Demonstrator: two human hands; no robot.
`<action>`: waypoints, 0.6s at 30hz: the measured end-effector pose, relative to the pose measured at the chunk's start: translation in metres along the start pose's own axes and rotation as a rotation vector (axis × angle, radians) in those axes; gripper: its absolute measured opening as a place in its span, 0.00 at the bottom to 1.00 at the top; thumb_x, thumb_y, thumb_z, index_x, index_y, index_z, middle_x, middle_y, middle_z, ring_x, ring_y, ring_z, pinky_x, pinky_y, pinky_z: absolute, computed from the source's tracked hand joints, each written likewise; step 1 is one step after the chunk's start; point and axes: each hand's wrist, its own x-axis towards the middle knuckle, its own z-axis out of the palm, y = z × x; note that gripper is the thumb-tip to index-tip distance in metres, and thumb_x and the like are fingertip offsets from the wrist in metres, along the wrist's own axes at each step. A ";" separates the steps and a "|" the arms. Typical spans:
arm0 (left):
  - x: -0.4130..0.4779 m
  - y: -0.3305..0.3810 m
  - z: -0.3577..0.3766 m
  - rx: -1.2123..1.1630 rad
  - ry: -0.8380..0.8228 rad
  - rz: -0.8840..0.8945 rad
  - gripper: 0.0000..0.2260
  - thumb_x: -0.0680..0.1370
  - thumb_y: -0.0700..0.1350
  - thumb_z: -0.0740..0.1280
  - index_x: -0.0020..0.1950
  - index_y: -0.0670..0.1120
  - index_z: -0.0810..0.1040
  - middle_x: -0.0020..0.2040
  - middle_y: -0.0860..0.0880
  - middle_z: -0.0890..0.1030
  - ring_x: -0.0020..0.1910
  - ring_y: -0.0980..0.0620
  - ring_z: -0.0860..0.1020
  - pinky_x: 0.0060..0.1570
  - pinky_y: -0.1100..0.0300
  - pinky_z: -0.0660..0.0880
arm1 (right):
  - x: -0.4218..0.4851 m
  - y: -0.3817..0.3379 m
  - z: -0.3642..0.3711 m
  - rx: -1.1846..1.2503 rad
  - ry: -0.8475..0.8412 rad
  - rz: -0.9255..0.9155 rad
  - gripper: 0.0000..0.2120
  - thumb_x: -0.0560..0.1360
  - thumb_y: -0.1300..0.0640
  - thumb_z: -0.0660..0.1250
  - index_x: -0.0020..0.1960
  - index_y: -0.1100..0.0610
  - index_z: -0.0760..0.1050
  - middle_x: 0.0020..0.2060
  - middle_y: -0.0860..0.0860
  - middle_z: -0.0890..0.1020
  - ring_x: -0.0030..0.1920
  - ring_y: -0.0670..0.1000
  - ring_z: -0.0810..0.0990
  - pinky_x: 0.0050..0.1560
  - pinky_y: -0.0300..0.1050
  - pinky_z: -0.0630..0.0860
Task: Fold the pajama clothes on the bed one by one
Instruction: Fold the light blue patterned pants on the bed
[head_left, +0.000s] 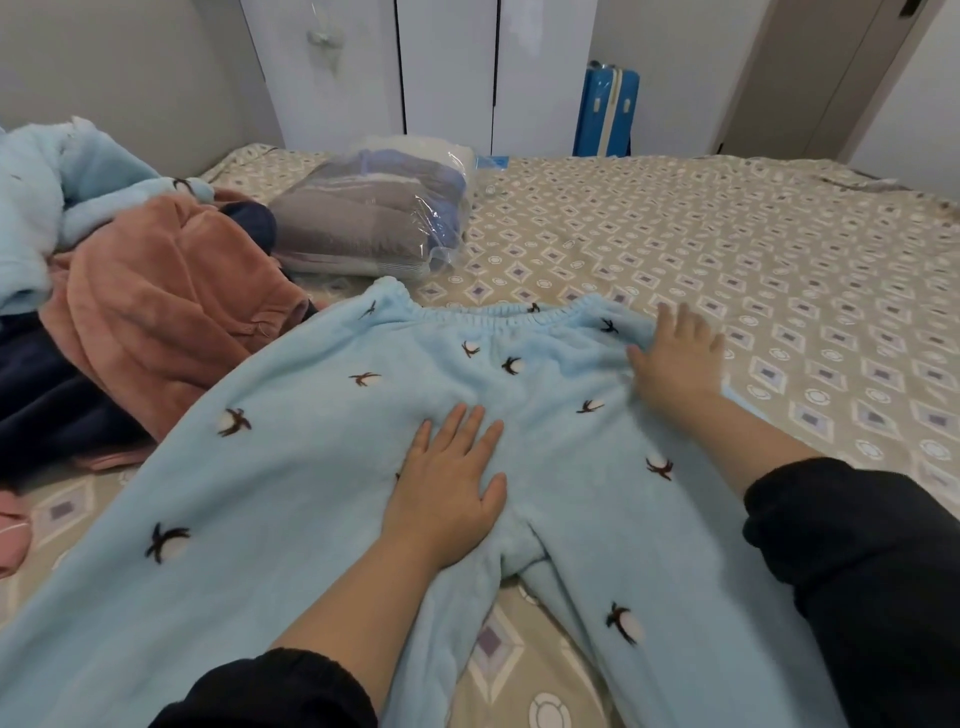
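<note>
our left hand and right hand pressed flat, fingers straight, on unfolded blue pants; clothes heap not yet folded.

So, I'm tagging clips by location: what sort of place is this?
Likely a home bedroom: a bed, a white wardrobe behind it, and a blue suitcase beside that.

I see the pajama pants in pale blue, dotted with small dark-brown-and-white sprigs. The bedsheet is beige with grey-violet diamonds and white rings. At ten o'clock lie a salmon-pink garment and a navy garment; at one o'clock, a bright blue suitcase.
</note>
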 end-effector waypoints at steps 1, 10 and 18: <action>0.000 0.000 0.000 0.005 -0.003 0.000 0.39 0.69 0.61 0.32 0.80 0.53 0.47 0.80 0.54 0.44 0.78 0.56 0.40 0.75 0.53 0.35 | -0.013 -0.007 -0.004 0.103 -0.017 -0.190 0.29 0.80 0.46 0.54 0.76 0.58 0.56 0.75 0.57 0.60 0.74 0.58 0.58 0.73 0.58 0.53; 0.000 0.001 -0.002 0.021 -0.018 -0.008 0.39 0.69 0.61 0.32 0.80 0.52 0.48 0.80 0.54 0.46 0.78 0.55 0.41 0.73 0.55 0.34 | -0.004 0.034 0.008 -0.152 -0.342 -0.140 0.28 0.82 0.45 0.43 0.79 0.54 0.49 0.78 0.49 0.51 0.77 0.49 0.49 0.75 0.60 0.45; 0.001 0.002 -0.002 0.019 -0.015 -0.043 0.41 0.68 0.60 0.31 0.80 0.47 0.46 0.80 0.52 0.45 0.78 0.56 0.41 0.74 0.55 0.34 | -0.039 -0.031 0.019 0.035 -0.316 -0.672 0.25 0.83 0.44 0.47 0.78 0.47 0.50 0.78 0.47 0.49 0.78 0.48 0.45 0.74 0.57 0.39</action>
